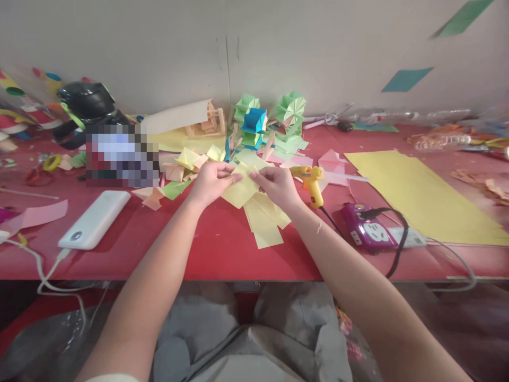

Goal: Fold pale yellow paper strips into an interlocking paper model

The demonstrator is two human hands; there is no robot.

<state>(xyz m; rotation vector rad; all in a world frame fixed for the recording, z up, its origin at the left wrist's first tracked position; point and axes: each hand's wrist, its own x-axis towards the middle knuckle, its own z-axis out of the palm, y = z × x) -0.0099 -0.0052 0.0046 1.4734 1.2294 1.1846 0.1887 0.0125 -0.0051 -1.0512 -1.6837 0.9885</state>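
Note:
A pale yellow paper square (240, 192) is held up between both hands over the red table. My left hand (212, 184) pinches its left corner, thumb on top. On the other side, my right hand (276, 185) grips the upper right edge between thumb and fingers. Below it lie loose yellow paper sheets (267, 229), partly overlapping. Folded yellow and peach paper pieces (186, 159) sit just beyond my left hand. A yellow glue gun (313, 185) lies right of my right hand, partly behind it.
Green and blue folded-paper shapes (254, 121) stand at the back. A white power bank (95, 220) with a cable lies left; a purple power socket (368, 228) and large yellow sheet (425, 196) lie right. A black object (87, 109) stands back left. The table's red front edge (254, 273) is near me.

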